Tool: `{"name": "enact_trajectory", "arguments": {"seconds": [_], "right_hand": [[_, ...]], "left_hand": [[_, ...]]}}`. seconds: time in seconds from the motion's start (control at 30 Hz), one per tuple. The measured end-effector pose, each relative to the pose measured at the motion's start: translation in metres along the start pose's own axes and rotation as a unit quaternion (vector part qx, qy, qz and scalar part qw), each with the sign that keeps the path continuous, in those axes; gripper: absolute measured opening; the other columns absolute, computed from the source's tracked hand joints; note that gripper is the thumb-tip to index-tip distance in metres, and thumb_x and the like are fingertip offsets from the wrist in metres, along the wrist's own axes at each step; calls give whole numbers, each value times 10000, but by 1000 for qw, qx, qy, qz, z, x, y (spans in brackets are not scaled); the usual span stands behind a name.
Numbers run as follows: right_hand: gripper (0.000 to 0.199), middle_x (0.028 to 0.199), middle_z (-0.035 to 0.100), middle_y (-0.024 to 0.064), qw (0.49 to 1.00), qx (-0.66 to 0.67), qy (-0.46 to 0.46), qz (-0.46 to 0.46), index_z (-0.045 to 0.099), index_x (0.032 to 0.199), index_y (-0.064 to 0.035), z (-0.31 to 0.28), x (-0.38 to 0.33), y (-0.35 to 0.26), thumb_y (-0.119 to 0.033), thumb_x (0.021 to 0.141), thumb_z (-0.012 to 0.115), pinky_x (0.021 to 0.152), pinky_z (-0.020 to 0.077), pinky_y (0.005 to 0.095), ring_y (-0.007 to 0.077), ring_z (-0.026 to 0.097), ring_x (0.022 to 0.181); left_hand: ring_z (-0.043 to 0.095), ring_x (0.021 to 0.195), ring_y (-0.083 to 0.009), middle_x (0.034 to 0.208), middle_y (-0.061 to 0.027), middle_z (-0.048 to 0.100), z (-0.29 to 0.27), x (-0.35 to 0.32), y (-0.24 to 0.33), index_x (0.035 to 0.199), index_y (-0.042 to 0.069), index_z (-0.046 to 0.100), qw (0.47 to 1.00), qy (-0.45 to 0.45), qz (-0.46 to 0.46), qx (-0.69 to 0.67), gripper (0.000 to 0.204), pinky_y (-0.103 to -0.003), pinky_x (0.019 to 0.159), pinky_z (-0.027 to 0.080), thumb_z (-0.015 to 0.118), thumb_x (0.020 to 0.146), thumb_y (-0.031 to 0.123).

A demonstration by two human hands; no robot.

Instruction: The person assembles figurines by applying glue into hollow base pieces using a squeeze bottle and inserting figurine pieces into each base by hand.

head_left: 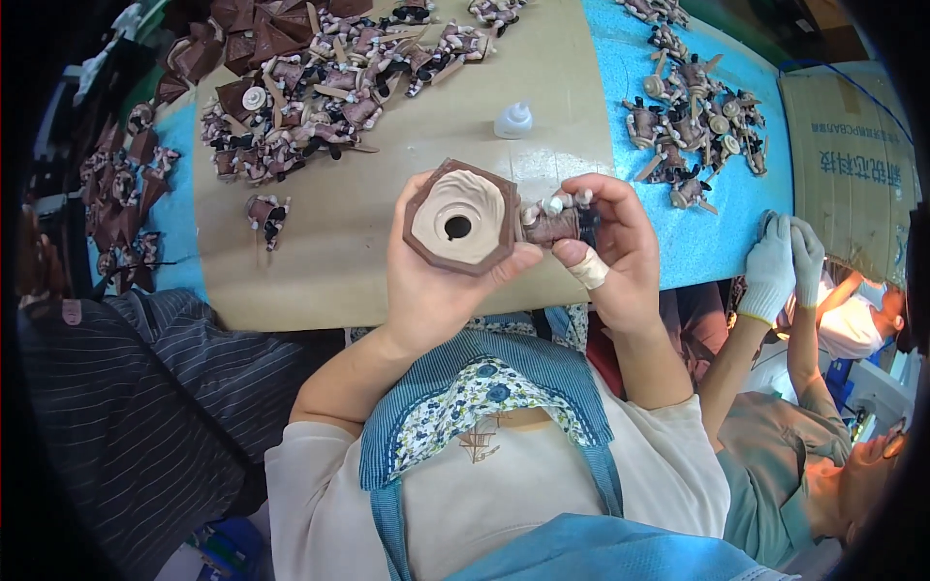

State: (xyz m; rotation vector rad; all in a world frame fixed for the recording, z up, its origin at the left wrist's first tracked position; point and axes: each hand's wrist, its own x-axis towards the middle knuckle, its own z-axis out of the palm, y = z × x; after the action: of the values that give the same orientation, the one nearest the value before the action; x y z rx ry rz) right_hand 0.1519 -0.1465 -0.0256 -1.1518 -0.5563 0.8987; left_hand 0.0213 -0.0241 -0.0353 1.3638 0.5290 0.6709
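The left hand [426, 281] is wrapped around a brown hexagonal piece [460, 218], thumb pressed on its lower right edge, so that its pale, ridged inner face with a dark round hole looks straight up at the camera. The right hand [610, 252] is closed on a small brown figure part [554, 225] with pale knobs on top, pinched between thumb and fingers; its forefinger carries a wrap of pale tape. The two hands sit side by side above the near edge of the counter [358, 252], and the figure part touches the hexagonal piece at its 3 o'clock side.

The counter is covered partly by a sheet of tan cardboard and partly by a blue mat [717, 242]. At 12 o'clock from the hands, just beyond them, stands a small white bottle [513, 120]. From 10 to 12 o'clock lies a big heap of brown, black and pale toy parts [310, 87] — one stray piece [263, 215] rests alone at 9 o'clock. A second heap [693, 116] lies on the blue mat at 2 o'clock, and a dark one [126, 194] at the far left.

At 4 o'clock another person's gloved hands [780, 266] are raised beside a cardboard box [848, 174] — well apart from the wearer's own.
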Motion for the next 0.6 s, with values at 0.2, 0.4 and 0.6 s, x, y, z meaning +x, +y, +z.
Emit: {"name": "enact_trajectory", "arguments": {"seconds": [0.2,0.4,0.6], "right_hand": [[451,1126,507,98,972,-134,-43,-186,430,1214,-6,1,-7,19,20,823,653,900,437,289,154,535,1018],[423,1056,542,74,988,99,77,91,417,1182,-7,23,-8,15,-63,850,674,864,453,277,133,546,973],[434,1060,541,71,996,29,63,-64,411,1191,-15,25,-7,13,-108,861,676,859,474,290,138,568,965]], "left_hand": [[627,874,-146,978,-65,633,4,2,5,1106,13,481,990,7,-91,-111,598,-276,801,503,866,653,81],[619,895,-139,986,-61,624,5,-8,-13,1090,29,480,996,20,50,-73,568,-270,785,497,854,664,65],[609,887,-131,974,-50,609,-1,-1,0,1082,34,486,998,9,-13,-63,575,-273,784,496,866,653,80]]}}
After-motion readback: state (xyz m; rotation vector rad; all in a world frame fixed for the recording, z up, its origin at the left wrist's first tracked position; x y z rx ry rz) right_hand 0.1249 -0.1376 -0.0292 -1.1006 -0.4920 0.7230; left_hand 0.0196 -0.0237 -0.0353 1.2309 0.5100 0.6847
